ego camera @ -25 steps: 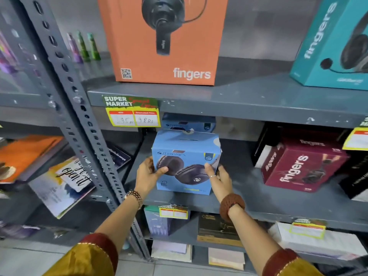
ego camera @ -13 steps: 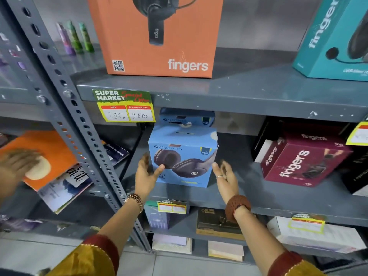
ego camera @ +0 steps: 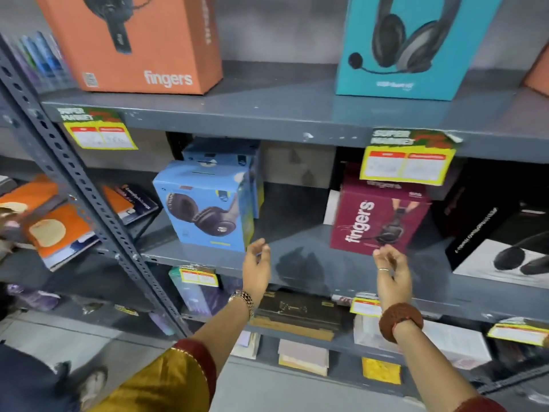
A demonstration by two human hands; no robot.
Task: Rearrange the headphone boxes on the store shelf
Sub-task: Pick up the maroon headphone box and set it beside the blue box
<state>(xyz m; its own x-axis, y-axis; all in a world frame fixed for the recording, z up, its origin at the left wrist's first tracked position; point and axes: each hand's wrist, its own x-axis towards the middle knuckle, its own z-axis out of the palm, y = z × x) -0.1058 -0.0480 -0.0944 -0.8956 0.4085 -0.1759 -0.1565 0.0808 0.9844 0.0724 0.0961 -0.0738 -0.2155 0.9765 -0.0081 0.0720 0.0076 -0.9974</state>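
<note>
1. On the middle shelf (ego camera: 297, 263) in front of me stands a blue box (ego camera: 205, 209) with dark headphones printed on its face, upright near the left post, and I am not touching it.
2. Behind it sits a second blue box (ego camera: 221, 151) of the same kind, partly hidden.
3. My left hand (ego camera: 255, 270) is raised just beside the lower right corner of the front blue box, fingers loosely curled and half open, holding nothing. A gold watch (ego camera: 242, 300) circles that wrist.
4. My right hand (ego camera: 392, 275) is up in front of the maroon box (ego camera: 377, 217), right at its lower edge. Its fingers are bent and slack, also empty; whether the fingertips touch the cardboard I cannot tell through the blur. A silver ring shows on one finger, and a brown beaded bracelet (ego camera: 401, 322) wraps the wrist.
5. The maroon box stands on the same shelf, well apart from the blue ones, with bare shelf between them.
6. To its right lies a black box (ego camera: 487, 233), tilted.
7. On the shelf above stand an orange box (ego camera: 142, 40) at the left and a teal box (ego camera: 416, 46) at the right, both upright.
8. Yellow price tags (ego camera: 407, 166) hang from the shelf edges.
9. Left of the post (ego camera: 74, 179), orange books (ego camera: 56, 230) lie in a loose pile.
</note>
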